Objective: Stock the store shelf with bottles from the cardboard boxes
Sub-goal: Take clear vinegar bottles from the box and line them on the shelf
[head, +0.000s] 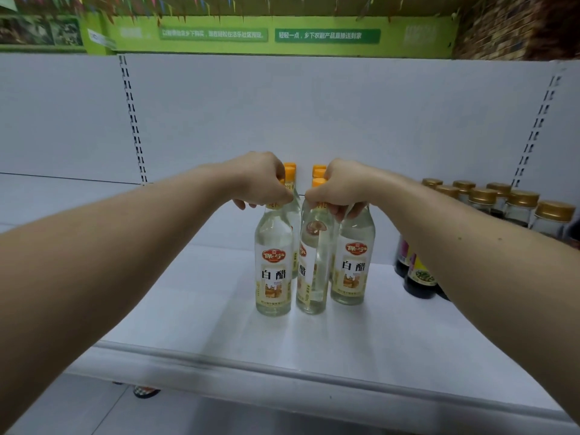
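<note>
Head view: your left hand (263, 181) and right hand (340, 187) each grip necks of clear orange-capped glass vinegar bottles (273, 262) standing mid white metal shelf (204, 328); dark gold-capped bottles (420, 279) right.

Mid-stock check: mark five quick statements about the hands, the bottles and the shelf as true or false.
1. The left hand grips one of the clear bottles by the neck. True.
2. The clear bottles have gold caps. False: they have orange caps.
3. Dark bottles stand to the right of the clear ones. True.
4. The right hand hangs free, holding nothing. False: it grips clear bottles by their necks.
5. The clear bottles lie on their sides. False: they stand upright on the white shelf.
</note>
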`<act>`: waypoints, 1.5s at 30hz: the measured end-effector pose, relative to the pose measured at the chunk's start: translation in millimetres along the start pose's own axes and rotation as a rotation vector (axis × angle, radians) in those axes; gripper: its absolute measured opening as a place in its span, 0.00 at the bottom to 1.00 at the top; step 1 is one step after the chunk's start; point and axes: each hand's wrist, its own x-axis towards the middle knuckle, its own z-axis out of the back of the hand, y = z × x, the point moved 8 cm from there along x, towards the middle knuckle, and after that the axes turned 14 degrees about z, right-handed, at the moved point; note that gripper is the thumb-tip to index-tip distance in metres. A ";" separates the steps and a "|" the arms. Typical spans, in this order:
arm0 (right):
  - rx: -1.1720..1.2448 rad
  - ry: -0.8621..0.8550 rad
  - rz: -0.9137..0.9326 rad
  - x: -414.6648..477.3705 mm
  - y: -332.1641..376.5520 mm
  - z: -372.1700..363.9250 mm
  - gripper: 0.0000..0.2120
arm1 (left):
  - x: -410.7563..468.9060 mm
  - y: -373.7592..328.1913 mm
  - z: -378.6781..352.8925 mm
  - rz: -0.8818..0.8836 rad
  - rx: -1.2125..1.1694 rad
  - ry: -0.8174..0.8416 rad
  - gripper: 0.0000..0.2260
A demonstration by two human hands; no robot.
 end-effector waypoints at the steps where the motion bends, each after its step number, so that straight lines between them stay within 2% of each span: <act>1: -0.018 0.018 0.000 1.5 0.0 1.2 0.12 | 1.5 -0.8 -0.4 -0.003 0.005 0.005 0.09; 5: -0.117 0.112 0.005 5.6 5.0 5.1 0.12 | 5.1 -0.3 -1.5 -0.003 0.051 0.033 0.09; 9: -0.210 0.139 0.049 11.5 14.1 10.9 0.10 | 6.0 3.7 -0.1 -0.007 0.083 0.050 0.13; 17: -0.339 0.120 0.096 20.3 16.8 11.9 0.12 | 17.4 -2.0 -5.8 -0.027 0.058 0.025 0.17; 27: -0.474 0.071 0.079 32.7 9.6 9.1 0.17 | 37.6 -8.1 -11.2 -0.018 0.054 -0.011 0.17; 38: -0.480 0.065 0.089 31.6 5.9 13.3 0.19 | 51.2 -13.9 -15.4 -0.011 0.029 -0.031 0.15; 45: -0.419 -0.023 0.087 23.5 1.0 20.9 0.21 | 54.8 -13.9 -16.4 0.001 0.008 -0.038 0.19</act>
